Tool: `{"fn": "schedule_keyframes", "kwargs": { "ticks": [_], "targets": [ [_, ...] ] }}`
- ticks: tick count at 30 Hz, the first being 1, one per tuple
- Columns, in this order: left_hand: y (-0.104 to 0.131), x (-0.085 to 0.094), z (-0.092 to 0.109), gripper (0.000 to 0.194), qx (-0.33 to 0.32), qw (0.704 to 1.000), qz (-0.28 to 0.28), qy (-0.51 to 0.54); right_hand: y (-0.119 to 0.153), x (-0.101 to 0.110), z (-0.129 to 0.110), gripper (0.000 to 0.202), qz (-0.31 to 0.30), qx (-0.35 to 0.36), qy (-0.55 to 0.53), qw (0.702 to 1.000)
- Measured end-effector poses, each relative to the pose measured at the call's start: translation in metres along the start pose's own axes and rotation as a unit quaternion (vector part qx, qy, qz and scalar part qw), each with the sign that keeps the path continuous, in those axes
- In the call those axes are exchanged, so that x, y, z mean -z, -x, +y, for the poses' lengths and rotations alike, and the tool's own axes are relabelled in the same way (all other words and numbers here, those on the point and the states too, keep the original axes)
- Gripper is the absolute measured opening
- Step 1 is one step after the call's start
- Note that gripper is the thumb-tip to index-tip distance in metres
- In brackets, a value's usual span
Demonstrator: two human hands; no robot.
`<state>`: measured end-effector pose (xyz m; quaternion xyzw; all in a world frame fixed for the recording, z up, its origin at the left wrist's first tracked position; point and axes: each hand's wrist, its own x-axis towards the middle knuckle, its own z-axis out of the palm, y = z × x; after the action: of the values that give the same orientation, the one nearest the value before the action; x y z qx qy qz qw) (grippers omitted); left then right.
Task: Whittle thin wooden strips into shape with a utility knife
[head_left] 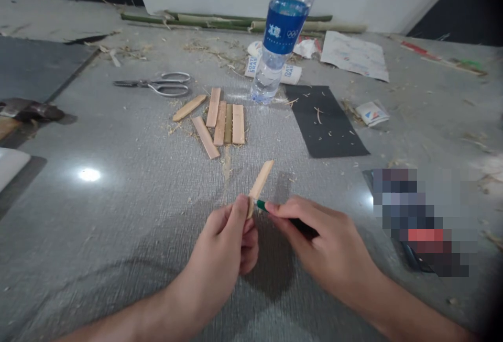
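Note:
My left hand (223,245) is closed around the lower end of a pale bamboo strip (262,178), with the thumb pressed along it. The strip's free end slants up and to the right. In my right hand (326,237) is a slim green-handled tool (261,205), pinched between thumb and fingers. Its pale tip meets or nearly meets the strip beside my left thumb; the exact kind of tip is too small to make out. Beyond my hands lie several cut bamboo pieces (238,124) among fine shavings.
A water bottle (286,25) stands behind the bamboo pieces. Metal scissors (168,85) and a hammer (35,110) lie to the left. Dark sandpaper-like sheet (326,127) and a pixelated object (416,221) lie right. Bamboo poles (220,22) rest along the back.

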<state>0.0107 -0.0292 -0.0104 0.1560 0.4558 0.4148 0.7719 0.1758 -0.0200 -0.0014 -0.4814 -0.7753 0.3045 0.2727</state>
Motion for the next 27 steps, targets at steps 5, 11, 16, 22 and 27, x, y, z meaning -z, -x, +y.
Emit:
{"fn": "schedule_keyframes", "kwargs": {
  "ticks": [5, 11, 16, 22, 27],
  "targets": [
    [0.009, -0.002, -0.006, 0.048, -0.012, 0.999, 0.008, -0.032, -0.007, 0.008, 0.006, 0.012, 0.013, -0.047, 0.006, 0.999],
    [0.026, -0.01, 0.003, 0.057, 0.021, 0.997, -0.047, -0.06, -0.018, 0.023, 0.019, 0.009, 0.143, -0.093, 0.08, 0.982],
    [0.013, -0.005, 0.01, 0.05, 0.013, 1.0, -0.004, -0.003, -0.012, 0.017, 0.013, 0.007, 0.236, -0.066, 0.094, 0.965],
    [0.004, -0.004, 0.005, 0.046, -0.012, 1.0, 0.019, 0.001, 0.0, 0.007, -0.001, 0.007, 0.072, 0.021, 0.051, 0.996],
    [0.007, -0.004, 0.003, 0.048, 0.008, 1.0, 0.018, -0.001, 0.003, 0.004, 0.0, 0.009, 0.039, 0.028, 0.015, 0.999]
  ]
}}
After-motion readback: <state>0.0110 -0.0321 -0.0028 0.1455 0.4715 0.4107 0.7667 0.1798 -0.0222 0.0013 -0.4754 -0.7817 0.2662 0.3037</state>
